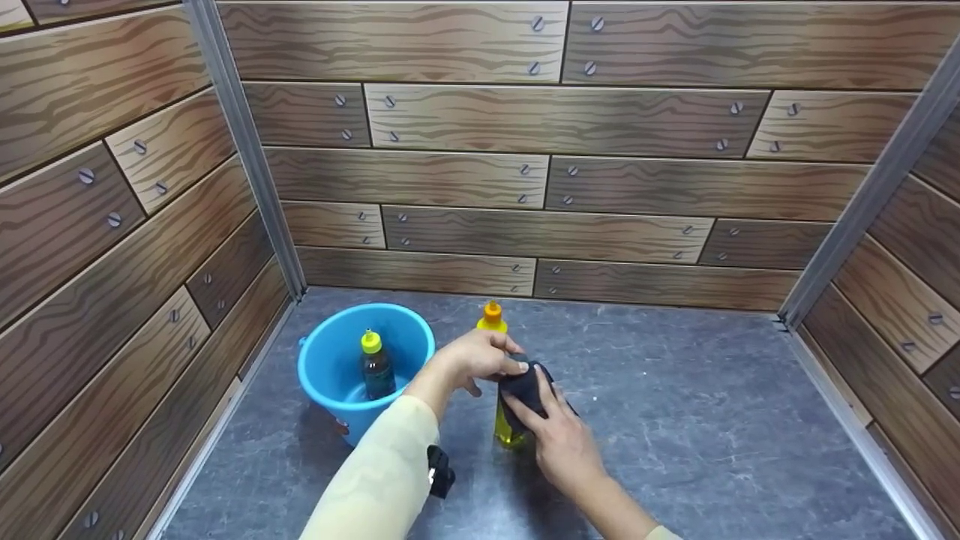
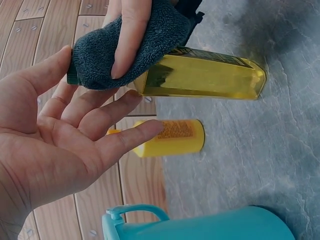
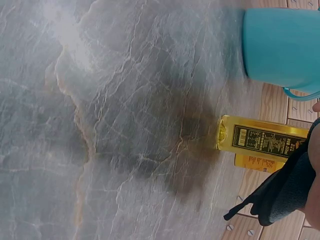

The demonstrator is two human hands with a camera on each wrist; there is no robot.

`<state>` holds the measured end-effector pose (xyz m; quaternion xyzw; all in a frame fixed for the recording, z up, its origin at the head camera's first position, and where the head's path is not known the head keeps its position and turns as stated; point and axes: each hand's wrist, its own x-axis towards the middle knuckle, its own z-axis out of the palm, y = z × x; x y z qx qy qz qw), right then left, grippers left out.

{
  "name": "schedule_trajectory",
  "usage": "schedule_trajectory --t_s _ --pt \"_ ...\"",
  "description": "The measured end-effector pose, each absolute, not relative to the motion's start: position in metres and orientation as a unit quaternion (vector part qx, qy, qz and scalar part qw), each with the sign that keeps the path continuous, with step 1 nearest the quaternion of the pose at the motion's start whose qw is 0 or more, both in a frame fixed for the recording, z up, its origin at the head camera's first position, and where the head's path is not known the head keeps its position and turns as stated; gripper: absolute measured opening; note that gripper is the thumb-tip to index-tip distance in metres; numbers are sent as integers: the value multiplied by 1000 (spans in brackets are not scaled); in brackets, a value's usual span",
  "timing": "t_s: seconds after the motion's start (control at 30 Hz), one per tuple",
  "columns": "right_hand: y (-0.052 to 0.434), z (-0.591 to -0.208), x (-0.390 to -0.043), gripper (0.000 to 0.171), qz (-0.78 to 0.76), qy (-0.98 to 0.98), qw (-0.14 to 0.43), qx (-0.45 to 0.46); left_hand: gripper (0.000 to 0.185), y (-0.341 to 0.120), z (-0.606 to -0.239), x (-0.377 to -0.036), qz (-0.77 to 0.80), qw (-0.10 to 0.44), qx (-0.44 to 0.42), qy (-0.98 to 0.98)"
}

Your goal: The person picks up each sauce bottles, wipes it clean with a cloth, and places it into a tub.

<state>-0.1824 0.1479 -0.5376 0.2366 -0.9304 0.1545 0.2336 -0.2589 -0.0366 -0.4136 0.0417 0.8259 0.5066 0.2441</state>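
Terry cloth [image 2: 125, 45], dark and plush, is pressed by the right hand [image 1: 559, 435] against the upper part of a square yellow bottle [image 2: 210, 77] standing on the grey marbled table [image 1: 675, 420]. Its fingers [image 2: 127, 35] curl over the cloth. The left hand [image 1: 472, 360] hovers at the bottle's top, fingers relaxed and spread, gripping nothing. Steadying the top while wiping downward would likely keep the slick plastic from tipping. Behind stands an opaque yellow bottle [image 2: 175, 137] with an orange cap; a smooth blue bucket [image 1: 330, 375] holds a dark bottle [image 1: 376, 367].
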Motion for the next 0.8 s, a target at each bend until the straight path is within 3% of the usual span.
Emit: schedule_trajectory --t_s 0.8 --pt "149 -561 -187 82 179 -913 266 252 17 -36 -416 -262 506 251 39 824"
